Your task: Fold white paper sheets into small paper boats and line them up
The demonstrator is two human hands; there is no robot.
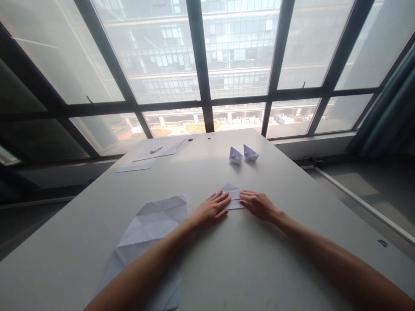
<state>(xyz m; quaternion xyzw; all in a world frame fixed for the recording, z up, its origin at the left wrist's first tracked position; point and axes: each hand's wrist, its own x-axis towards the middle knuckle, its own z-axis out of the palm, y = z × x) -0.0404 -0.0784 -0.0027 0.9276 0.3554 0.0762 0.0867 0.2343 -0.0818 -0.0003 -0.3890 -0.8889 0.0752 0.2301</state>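
A white folded paper point(234, 201) with a pointed top lies flat on the table between my two hands. My left hand point(212, 209) rests on its left part, palm down with the fingers stretched out. On its right edge lie the fingertips of my right hand point(257, 204), also palm down, the fingers extended and close together. Both hands hide the paper's side corners. Beneath and beside my left forearm spreads a large creased sheet of paper point(145, 224), partly covered by the arm.
Two folded paper boats point(235, 156) stand farther back on the white table point(292, 242). Several flat sheets point(155, 152) lie at the back left, with a small white object point(156, 150) on top. Large windows rise behind the table; a dark curtain point(382, 116) hangs at right.
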